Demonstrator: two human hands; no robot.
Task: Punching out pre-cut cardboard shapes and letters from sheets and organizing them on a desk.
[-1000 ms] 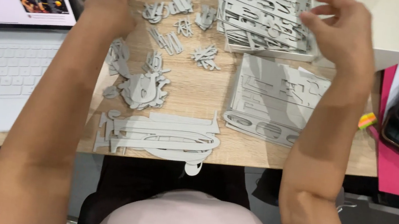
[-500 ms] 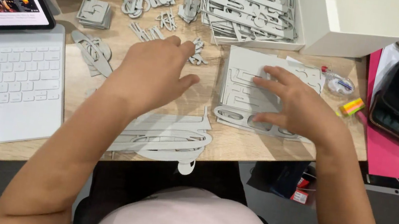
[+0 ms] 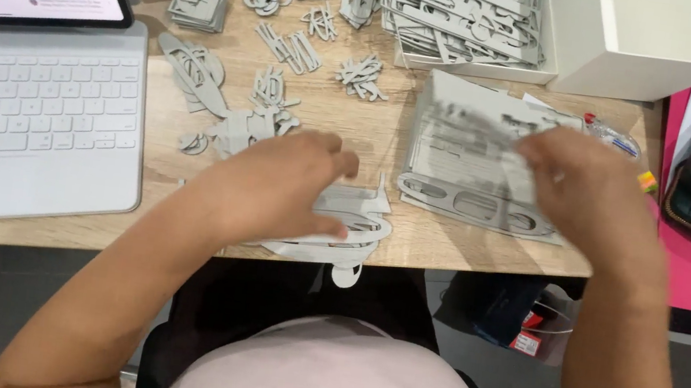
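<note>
Both forearms reach forward over the worktop (image 3: 445, 252). The left hand (image 3: 275, 189) lies palm-down, fingers loosely curled; the right hand (image 3: 586, 190) is blurred.

A person's left hand (image 3: 279, 190) rests on flat grey cut-out pieces (image 3: 351, 221) at the front edge of a wooden desk (image 3: 388, 142), while the blurred right hand (image 3: 585, 194) lifts a grey sheet (image 3: 468, 139) from a stack just beside them. Loose grey parts (image 3: 281, 39) lie toward the back edge, with a white keyboard (image 3: 25, 125) at the left edge and a white box (image 3: 641, 42) at the back right.
</note>
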